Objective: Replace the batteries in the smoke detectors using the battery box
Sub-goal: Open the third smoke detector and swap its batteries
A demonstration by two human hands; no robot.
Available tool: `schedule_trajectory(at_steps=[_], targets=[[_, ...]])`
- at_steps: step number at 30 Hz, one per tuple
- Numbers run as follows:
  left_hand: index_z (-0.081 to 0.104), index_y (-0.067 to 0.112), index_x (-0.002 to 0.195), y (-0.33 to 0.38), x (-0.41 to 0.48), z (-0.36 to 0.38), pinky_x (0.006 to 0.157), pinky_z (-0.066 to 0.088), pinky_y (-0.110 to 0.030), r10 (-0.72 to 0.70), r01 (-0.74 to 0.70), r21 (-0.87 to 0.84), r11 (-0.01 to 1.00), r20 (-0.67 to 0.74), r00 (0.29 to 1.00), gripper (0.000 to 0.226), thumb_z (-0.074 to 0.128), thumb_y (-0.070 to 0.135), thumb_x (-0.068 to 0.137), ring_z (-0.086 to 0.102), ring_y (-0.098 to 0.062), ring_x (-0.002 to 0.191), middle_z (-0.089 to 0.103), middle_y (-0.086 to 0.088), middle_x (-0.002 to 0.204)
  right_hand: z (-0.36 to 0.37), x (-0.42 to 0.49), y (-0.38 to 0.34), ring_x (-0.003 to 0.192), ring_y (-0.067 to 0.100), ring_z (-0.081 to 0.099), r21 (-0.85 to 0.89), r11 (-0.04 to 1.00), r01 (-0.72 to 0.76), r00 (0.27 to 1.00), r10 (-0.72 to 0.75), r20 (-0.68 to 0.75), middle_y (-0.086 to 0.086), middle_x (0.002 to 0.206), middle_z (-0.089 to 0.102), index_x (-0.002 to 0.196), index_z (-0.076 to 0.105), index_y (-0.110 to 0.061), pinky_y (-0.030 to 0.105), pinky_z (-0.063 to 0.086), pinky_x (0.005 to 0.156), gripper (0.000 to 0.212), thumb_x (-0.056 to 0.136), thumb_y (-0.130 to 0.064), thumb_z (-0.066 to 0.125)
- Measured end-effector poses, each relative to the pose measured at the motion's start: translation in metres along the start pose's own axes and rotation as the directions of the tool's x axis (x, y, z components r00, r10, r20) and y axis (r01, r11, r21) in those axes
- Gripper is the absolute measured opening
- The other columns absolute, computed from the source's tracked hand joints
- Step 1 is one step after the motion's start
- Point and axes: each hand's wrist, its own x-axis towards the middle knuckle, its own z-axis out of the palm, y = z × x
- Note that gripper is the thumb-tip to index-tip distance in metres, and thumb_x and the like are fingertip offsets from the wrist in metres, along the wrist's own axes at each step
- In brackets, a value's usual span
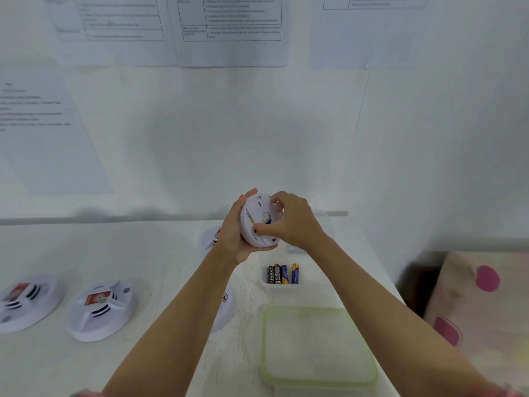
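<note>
Evidently an early-to-middle stage. One smoke detector [259, 222] is held in the air above the far edge of the counter [171, 259], its back plate turned toward the camera. It is cupped from the left and beneath by the left hand [233, 239], whose fingers curl round its rim. The right hand [292, 222] grips the back plate, thumb pressed low, fingertips [276, 200] hooked on the upper rim. The disc stands on edge, tilted; being round, no long axis is noted.

Four batteries [282, 274] lie in the open battery box [282, 286] mid-counter, with its lid [317, 348] by the near edge. Two detectors [103, 310] lie face up at the left edge. Whether any detector is finished cannot be told.
</note>
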Motion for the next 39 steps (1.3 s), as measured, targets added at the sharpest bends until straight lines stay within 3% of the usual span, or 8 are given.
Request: schedule_trajectory(at_steps=[4, 12, 17, 21, 26, 32, 36, 39], targets=[[0.077, 0.032, 0.071, -0.002, -0.001, -0.005, 0.078, 0.045, -0.045, -0.058, 0.058, -0.019, 0.998, 0.018, 0.998, 0.052, 0.034, 0.047, 0.095, 0.059, -0.024, 0.090, 0.074, -0.002, 0.082, 0.004, -0.001, -0.001, 0.089, 0.021, 0.049, -0.046, 0.999, 0.006, 1.000, -0.005, 0.021, 0.006, 0.098, 0.054, 0.103, 0.056, -0.008, 0.027, 0.040, 0.069, 0.053, 0.064, -0.035, 0.079], [0.066, 0.028, 0.093, -0.006, 0.000, -0.017, 0.081, 0.042, -0.048, -0.104, 0.101, -0.090, 0.991, -0.022, 0.994, 0.035, 0.037, 0.047, 0.094, 0.056, -0.028, 0.090, 0.072, -0.009, 0.088, 0.008, -0.001, -0.007, 0.076, 0.018, 0.044, -0.178, 0.980, 0.088, 0.992, -0.070, 0.106, 0.003, 0.088, 0.046, 0.082, 0.051, -0.013, 0.021, 0.033, 0.060, 0.050, 0.051, -0.051, 0.061], [0.064, 0.029, 0.097, -0.001, 0.001, -0.020, 0.078, 0.045, -0.048, -0.120, 0.118, -0.057, 0.991, -0.028, 0.992, 0.035, 0.035, 0.049, 0.094, 0.056, -0.030, 0.092, 0.067, -0.011, 0.099, 0.001, 0.003, -0.008, 0.086, 0.020, 0.048, -0.205, 0.970, 0.134, 0.985, -0.108, 0.133, 0.004, 0.097, 0.050, 0.103, 0.058, -0.010, 0.025, 0.038, 0.068, 0.064, 0.053, -0.049, 0.065], [0.065, 0.025, 0.097, 0.004, -0.003, -0.015, 0.080, 0.044, -0.047, -0.145, 0.145, -0.006, 0.989, -0.042, 0.988, 0.041, 0.034, 0.052, 0.093, 0.057, -0.031, 0.093, 0.065, -0.012, 0.102, -0.004, 0.004, -0.010, 0.094, 0.024, 0.050, -0.206, 0.969, 0.134, 0.987, -0.111, 0.119, 0.010, 0.103, 0.054, 0.108, 0.057, -0.007, 0.034, 0.043, 0.080, 0.054, 0.065, -0.034, 0.077], [0.058, 0.023, 0.114, 0.010, -0.010, -0.015, 0.078, 0.044, -0.045, -0.166, 0.168, 0.037, 0.985, -0.058, 0.984, 0.050, 0.028, 0.057, 0.093, 0.056, -0.032, 0.097, 0.062, -0.011, 0.109, -0.008, 0.001, -0.012, 0.101, 0.023, 0.053, -0.136, 0.984, 0.115, 0.990, -0.103, 0.093, 0.009, 0.111, 0.057, 0.115, 0.057, -0.008, 0.038, 0.047, 0.088, 0.058, 0.066, -0.033, 0.078], [0.047, 0.025, 0.136, 0.013, -0.018, -0.028, 0.075, 0.052, -0.043, -0.169, 0.169, -0.013, 0.986, -0.042, 0.985, 0.058, 0.028, 0.057, 0.091, 0.057, -0.033, 0.095, 0.063, -0.012, 0.111, -0.024, -0.013, -0.022, 0.077, 0.004, 0.052, -0.006, 0.995, 0.100, 0.981, -0.097, 0.165, -0.002, 0.103, 0.056, 0.116, 0.059, -0.014, 0.025, 0.043, 0.073, 0.054, 0.067, -0.025, 0.079], [0.070, 0.012, 0.096, 0.016, -0.024, -0.036, 0.060, 0.058, -0.043, -0.108, 0.108, -0.136, 0.985, 0.002, 0.994, 0.057, 0.028, 0.050, 0.096, 0.070, -0.030, 0.075, 0.072, -0.015, 0.088, -0.022, -0.046, -0.047, 0.075, -0.004, 0.051, -0.023, 0.988, 0.150, 0.855, -0.118, 0.505, -0.010, 0.102, 0.056, 0.118, 0.058, -0.017, 0.005, 0.041, 0.067, 0.053, 0.069, -0.021, 0.078], [0.067, 0.023, 0.106, 0.019, -0.028, -0.047, 0.065, 0.056, -0.048, -0.093, 0.092, -0.066, 0.994, -0.021, 0.995, 0.050, 0.027, 0.051, 0.095, 0.069, -0.035, 0.085, 0.071, -0.012, 0.100, 0.000, -0.077, -0.062, 0.080, 0.000, 0.051, -0.098, 0.962, 0.254, 0.683, -0.107, 0.722, -0.012, 0.104, 0.055, 0.120, 0.057, -0.020, 0.011, 0.040, 0.069, 0.056, 0.069, -0.027, 0.078]])
